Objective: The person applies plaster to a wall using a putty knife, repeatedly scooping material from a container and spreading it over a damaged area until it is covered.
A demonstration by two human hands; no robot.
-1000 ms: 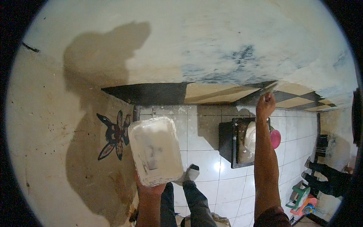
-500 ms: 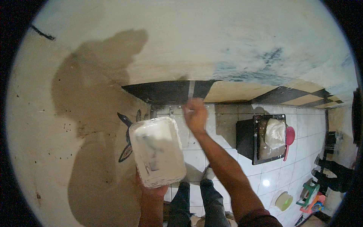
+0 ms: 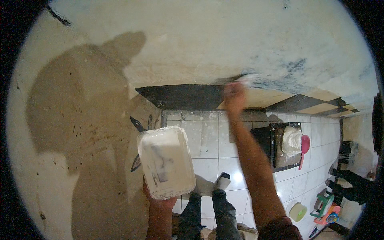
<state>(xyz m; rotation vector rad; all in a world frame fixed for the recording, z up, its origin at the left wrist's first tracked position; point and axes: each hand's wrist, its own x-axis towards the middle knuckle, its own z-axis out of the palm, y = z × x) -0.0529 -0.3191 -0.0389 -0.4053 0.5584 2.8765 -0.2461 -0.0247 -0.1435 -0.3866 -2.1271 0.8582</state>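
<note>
My left hand (image 3: 162, 202) grips the near end of a rectangular white tub (image 3: 168, 160). Pale paint coats its inside and has dried in a crust along the rim. Against the lower wall my right hand (image 3: 235, 94) is closed round a pale brush-like tool (image 3: 249, 80), blurred by motion. This tool meets the wall just above the black-and-cream checkered band (image 3: 188, 96), where dark blue-grey smears (image 3: 294, 66) show under whitish paint. The fingers of my left hand are mostly hidden beneath the tub.
A black box-like stand (image 3: 276, 160) on the white tile floor bears a whitish plastic bag (image 3: 292, 141) and a pink dipper (image 3: 305, 144). Farther right lie a green basin (image 3: 298, 212) and colourful toys (image 3: 330, 214). Another person's legs (image 3: 352, 184) show at the right edge.
My right hand has moved right and slightly up along the wall with the tool. The tub stays almost where it was in my left hand. My view has shifted slightly.
</note>
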